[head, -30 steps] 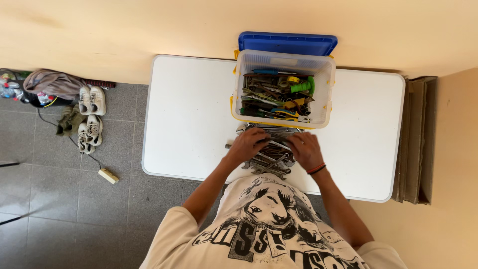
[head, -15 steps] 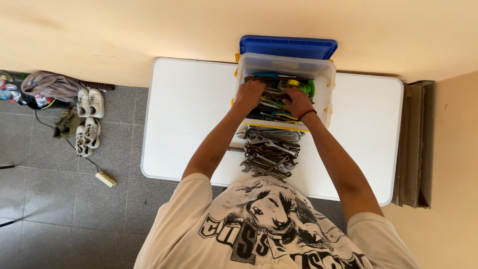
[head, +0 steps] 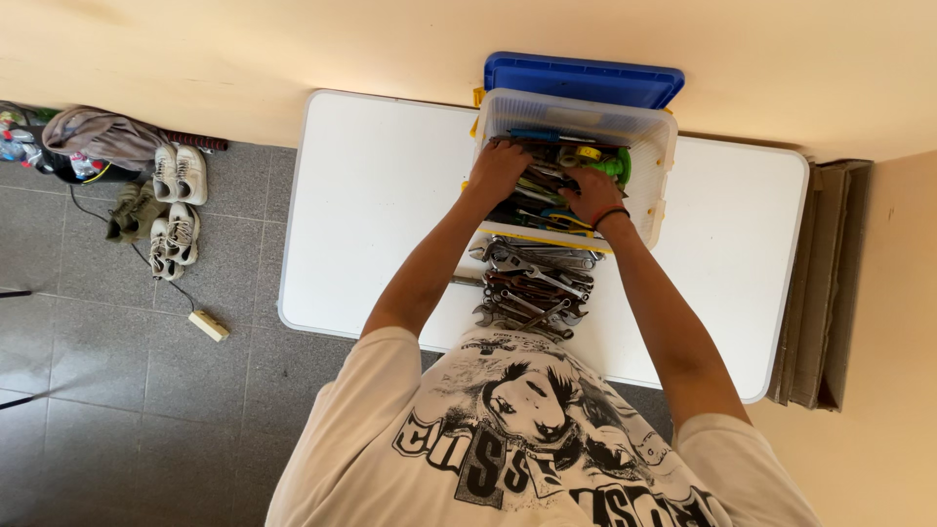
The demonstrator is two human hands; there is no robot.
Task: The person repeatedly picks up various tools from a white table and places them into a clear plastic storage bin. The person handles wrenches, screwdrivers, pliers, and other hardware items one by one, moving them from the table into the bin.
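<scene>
Seen from above, a person reaches both arms into a clear plastic tool bin at the table's far edge. The left hand and right hand rest palm-down among mixed hand tools; whether either grips anything cannot be told. Wrenches lie piled just behind the wrists, near the body.

Hands gone from pile to box
Both the left hand and right hand left the wrench pile and now dig among tools in the clear box.
</scene>
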